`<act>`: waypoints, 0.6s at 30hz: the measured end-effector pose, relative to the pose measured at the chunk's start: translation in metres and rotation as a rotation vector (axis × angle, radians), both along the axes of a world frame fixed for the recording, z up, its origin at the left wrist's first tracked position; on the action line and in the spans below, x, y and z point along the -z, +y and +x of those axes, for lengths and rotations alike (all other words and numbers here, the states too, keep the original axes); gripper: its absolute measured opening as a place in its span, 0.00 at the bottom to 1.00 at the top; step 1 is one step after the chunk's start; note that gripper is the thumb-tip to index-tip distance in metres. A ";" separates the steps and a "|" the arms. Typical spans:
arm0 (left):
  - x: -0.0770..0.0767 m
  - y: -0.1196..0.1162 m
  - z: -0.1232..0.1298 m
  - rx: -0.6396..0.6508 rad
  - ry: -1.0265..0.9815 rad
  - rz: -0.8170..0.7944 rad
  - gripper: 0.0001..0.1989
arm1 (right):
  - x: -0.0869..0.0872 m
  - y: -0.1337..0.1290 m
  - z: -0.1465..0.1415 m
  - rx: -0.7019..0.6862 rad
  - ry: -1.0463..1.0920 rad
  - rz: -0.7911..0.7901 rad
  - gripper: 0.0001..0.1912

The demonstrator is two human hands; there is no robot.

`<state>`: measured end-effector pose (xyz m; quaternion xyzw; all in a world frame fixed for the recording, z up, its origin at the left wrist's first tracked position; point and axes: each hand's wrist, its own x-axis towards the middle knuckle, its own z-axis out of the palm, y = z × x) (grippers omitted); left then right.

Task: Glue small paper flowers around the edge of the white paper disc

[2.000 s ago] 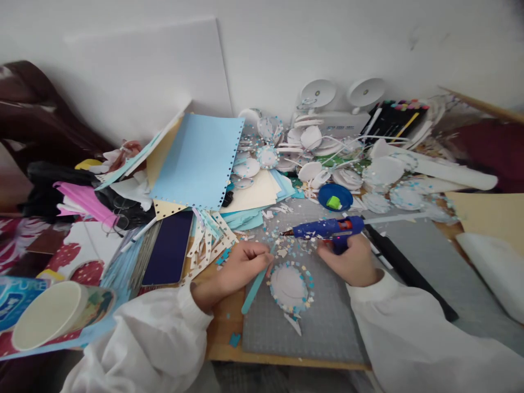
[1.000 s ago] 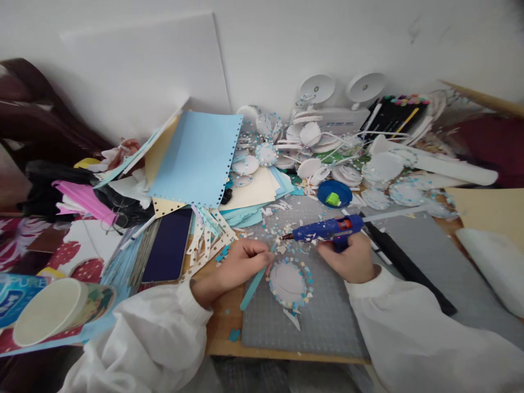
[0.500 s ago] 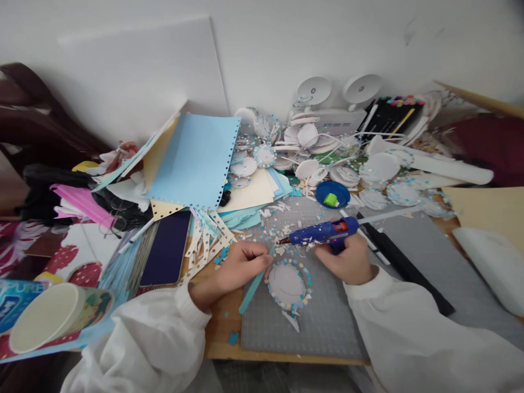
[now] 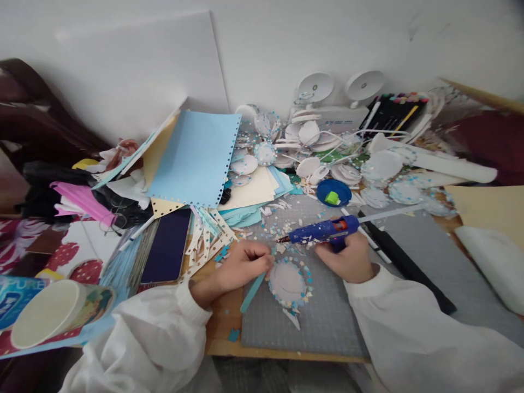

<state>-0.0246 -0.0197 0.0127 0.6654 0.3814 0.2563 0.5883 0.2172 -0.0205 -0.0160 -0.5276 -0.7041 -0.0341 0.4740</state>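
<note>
My left hand (image 4: pixel 249 263) is closed in a pinch, with a narrow teal strip (image 4: pixel 252 293) running down from its thumb and fingertips. What the fingertips cover is hidden. My right hand (image 4: pixel 347 256) grips a blue hot glue gun (image 4: pixel 319 230), its nozzle pointing left, close to my left fingertips. Bits of paper cling to the gun's barrel. Below the nozzle a white disc (image 4: pixel 287 281) lies on the grey cutting mat (image 4: pixel 327 322), edged with small blue, white and cream paper pieces. A white pointed scrap (image 4: pixel 292 318) touches its lower edge.
Behind the mat are a blue dish (image 4: pixel 339 188) with a green lump and piled white discs (image 4: pixel 309 132). Blue punched sheets (image 4: pixel 192 158), a phone (image 4: pixel 166 246) and a paper cup (image 4: pixel 49 314) stand left. A black bar-shaped tool (image 4: pixel 409 267) lies right.
The view has shifted slightly. My left thumb now covers more of the teal strip's upper part. The glue gun and the white disc stay nearly where they were.
</note>
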 end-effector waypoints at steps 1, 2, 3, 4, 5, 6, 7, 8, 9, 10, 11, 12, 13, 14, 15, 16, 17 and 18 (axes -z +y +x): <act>0.000 0.000 0.000 0.007 -0.006 0.000 0.15 | 0.000 0.000 0.000 -0.007 0.000 0.000 0.06; 0.000 0.000 0.000 0.013 -0.007 0.001 0.15 | 0.000 0.000 0.000 -0.013 0.000 0.001 0.06; -0.001 0.000 0.000 0.017 -0.003 0.001 0.15 | 0.000 0.000 0.000 -0.017 0.002 0.003 0.06; -0.001 0.000 0.001 0.020 0.003 0.001 0.15 | 0.000 0.000 0.000 -0.020 0.004 0.004 0.06; -0.001 0.000 0.001 0.024 0.011 0.002 0.15 | 0.001 0.000 0.001 -0.021 0.004 0.004 0.06; -0.001 0.000 0.001 0.029 0.018 0.001 0.15 | 0.002 0.000 0.001 -0.018 0.004 0.002 0.06; -0.001 0.000 0.001 0.033 0.024 0.000 0.15 | 0.003 0.000 0.001 -0.014 0.004 -0.001 0.06; -0.002 0.000 0.001 0.040 0.029 0.000 0.15 | 0.004 0.000 0.002 -0.009 0.003 -0.003 0.06; -0.002 -0.001 0.001 0.044 0.034 0.001 0.15 | 0.005 0.000 0.002 -0.004 0.004 -0.005 0.06; -0.002 -0.001 0.001 0.048 0.039 0.000 0.16 | 0.005 0.000 0.002 -0.002 0.008 -0.010 0.06; -0.002 -0.001 0.001 0.050 0.042 -0.001 0.16 | 0.005 0.000 0.002 -0.002 0.012 -0.020 0.05; -0.002 -0.001 0.001 0.054 0.041 -0.001 0.16 | 0.005 0.000 0.003 -0.003 0.019 -0.031 0.06; -0.002 -0.001 0.001 0.057 0.040 -0.001 0.16 | 0.005 -0.001 0.002 -0.003 0.026 -0.042 0.06; -0.002 -0.001 0.001 0.060 0.039 -0.001 0.16 | 0.005 -0.001 0.002 0.002 0.034 -0.054 0.06; -0.002 -0.001 0.001 0.063 0.038 -0.001 0.16 | 0.004 -0.001 0.002 0.009 0.044 -0.065 0.06; -0.002 -0.001 0.001 0.065 0.039 0.000 0.16 | 0.004 -0.001 0.002 0.016 0.052 -0.072 0.06; -0.001 -0.001 0.001 0.066 0.042 0.000 0.16 | 0.003 -0.001 0.002 0.022 0.060 -0.076 0.06; -0.001 -0.001 0.001 0.067 0.045 0.001 0.17 | 0.003 -0.001 0.001 0.024 0.065 -0.078 0.06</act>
